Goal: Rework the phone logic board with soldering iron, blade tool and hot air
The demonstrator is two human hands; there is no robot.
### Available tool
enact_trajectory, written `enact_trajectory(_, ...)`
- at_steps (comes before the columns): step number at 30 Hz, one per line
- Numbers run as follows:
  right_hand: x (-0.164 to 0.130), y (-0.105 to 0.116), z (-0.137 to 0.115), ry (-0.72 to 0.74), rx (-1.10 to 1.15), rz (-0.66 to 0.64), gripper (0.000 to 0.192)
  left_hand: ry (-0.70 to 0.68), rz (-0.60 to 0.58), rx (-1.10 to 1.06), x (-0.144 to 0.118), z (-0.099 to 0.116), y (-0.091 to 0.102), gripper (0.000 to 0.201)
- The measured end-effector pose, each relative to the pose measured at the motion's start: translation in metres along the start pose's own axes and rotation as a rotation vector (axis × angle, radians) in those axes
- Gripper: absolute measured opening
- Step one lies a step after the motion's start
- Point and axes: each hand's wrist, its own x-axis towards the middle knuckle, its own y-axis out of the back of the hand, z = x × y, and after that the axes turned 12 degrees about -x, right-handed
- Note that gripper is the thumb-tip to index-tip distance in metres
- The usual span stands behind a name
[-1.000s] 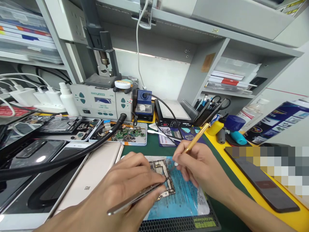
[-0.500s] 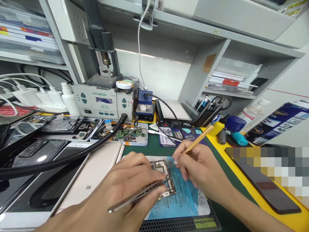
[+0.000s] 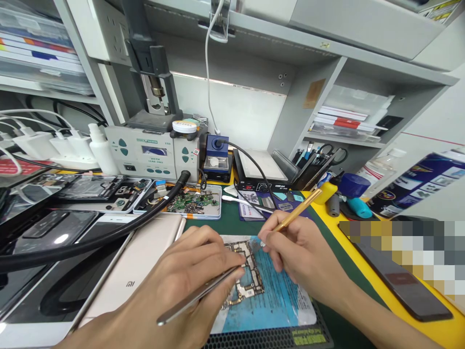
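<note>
I keep the left hand (image 3: 181, 286) low over the circuit board (image 3: 244, 271), which lies on the blue mat (image 3: 279, 295) at centre bench; its fingers are pinched shut on the steel tweezers (image 3: 198, 295), tips at the board's near edge. The right hand (image 3: 301, 252), wrist resting on the green bench mat (image 3: 225, 218), has its fingers closed around the gold-handled tool (image 3: 296, 211), tip at the board's upper right corner. For clean work, I judge light pressure and a braced wrist are best
</note>
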Motion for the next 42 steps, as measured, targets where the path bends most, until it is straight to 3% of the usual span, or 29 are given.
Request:
enact_trajectory(21,-0.0024,0.0004,0.0037,0.033,-0.043,0.000,0.021,0.012,-0.006,0.003,0.0020,-0.0004,0.0016,0.023)
enact_trajectory(29,-0.0039,-0.0014,0.0056,0.110,-0.117,0.039,0.017,0.014,-0.009,-0.010,0.0008,-0.0010,0.0016,0.026)
enact_trajectory(42,-0.0071,-0.0002,0.0039,0.110,-0.156,0.017,0.009,0.045,-0.018,-0.021,0.0051,0.0010,0.0039,0.021)
